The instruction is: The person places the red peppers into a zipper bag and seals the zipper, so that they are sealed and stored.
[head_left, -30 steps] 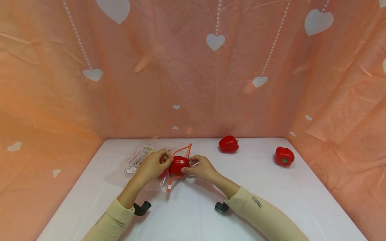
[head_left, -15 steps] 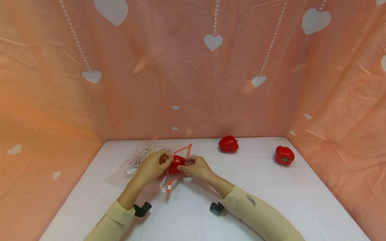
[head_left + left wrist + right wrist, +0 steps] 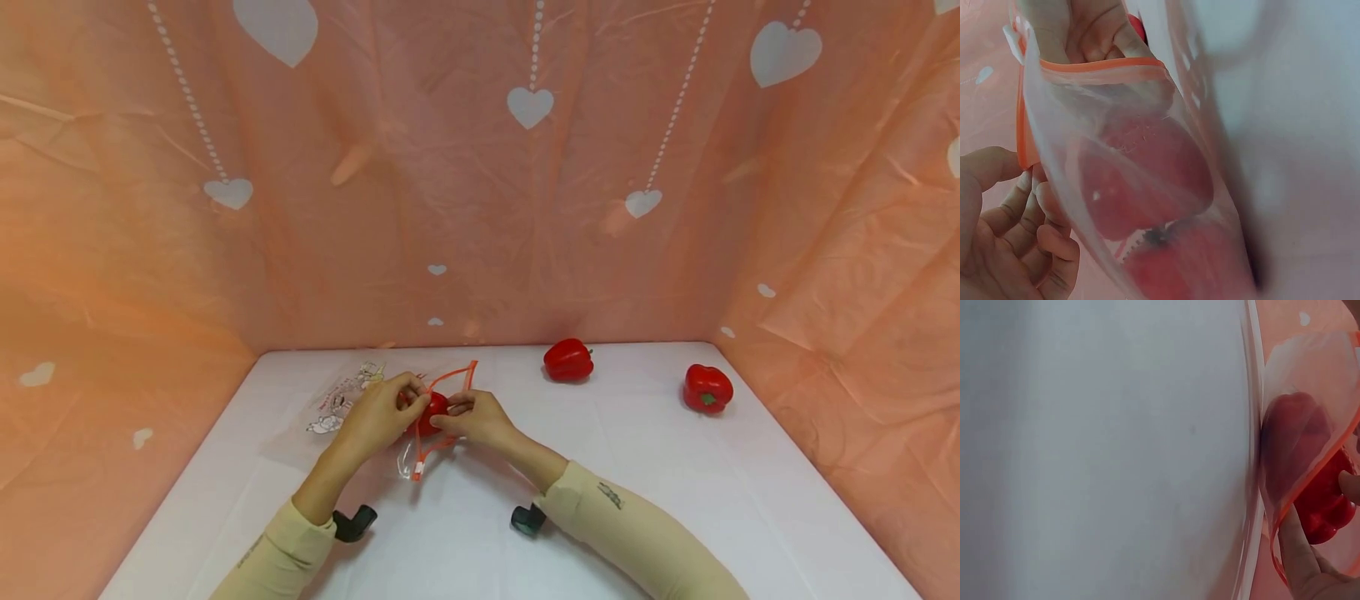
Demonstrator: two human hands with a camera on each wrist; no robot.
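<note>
A clear plastic zip bag (image 3: 288,437) with orange edging and printed cartoon figures lies at the left of the table, its mouth spread toward the right. My left hand (image 3: 378,414) pinches the orange rim (image 3: 1021,128) between thumb and finger. In the mouth, my right hand (image 3: 480,419) grips a red bell pepper (image 3: 1325,509); its fingers (image 3: 1296,547) reach past the rim. Through the plastic in the left wrist view, the gripped pepper touches or nearly touches another red bell pepper (image 3: 1191,265) deeper in the bag. My left hand partly covers the bag in the head view.
One red bell pepper (image 3: 568,361) lies near the table's back edge, right of the bag. Another bell pepper (image 3: 707,389) sits at the far right. An orange curtain (image 3: 480,208) with pale hearts encloses the back and sides of the white table (image 3: 450,550).
My right hand has moved left, carrying the bell pepper further into the bag's mouth. Less of the pepper shows now. My left hand has stayed at the rim.
</note>
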